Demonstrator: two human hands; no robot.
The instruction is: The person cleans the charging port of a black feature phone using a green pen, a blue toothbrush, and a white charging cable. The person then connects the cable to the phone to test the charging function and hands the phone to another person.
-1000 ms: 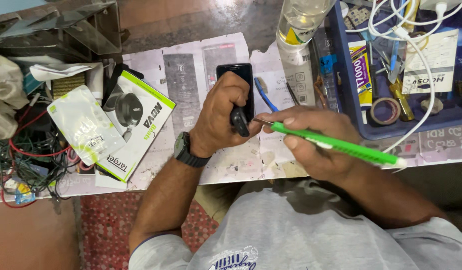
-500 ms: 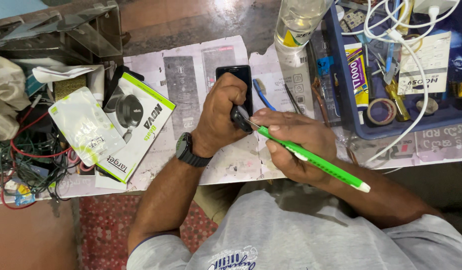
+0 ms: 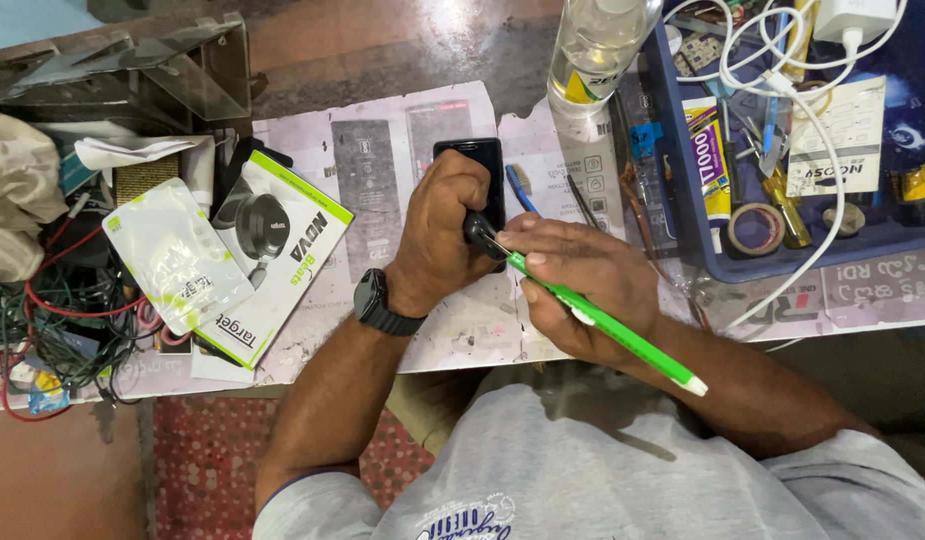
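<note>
My left hand (image 3: 444, 228), with a black watch (image 3: 380, 305) on its wrist, is closed around a small black part (image 3: 479, 229) held just above a black phone (image 3: 474, 166) lying flat on the bench. My right hand (image 3: 582, 285) grips a green toothbrush (image 3: 607, 325), its head end pressed against the black part and its white-tipped handle pointing toward my body. A blue toothbrush (image 3: 520, 189) lies beside the phone, partly hidden by my right hand.
A blue tray (image 3: 687, 215) at right holds tape, glue tubes, tools and white cables. A clear bottle (image 3: 593, 45) stands behind the phone. At left lie a headphone box (image 3: 282, 250), a white pouch (image 3: 177, 255), tangled wires (image 3: 52, 310) and cloth.
The green toothbrush has swung so its handle points more down and right. Both hands stay together over the phone, and the view has shifted slightly left.
</note>
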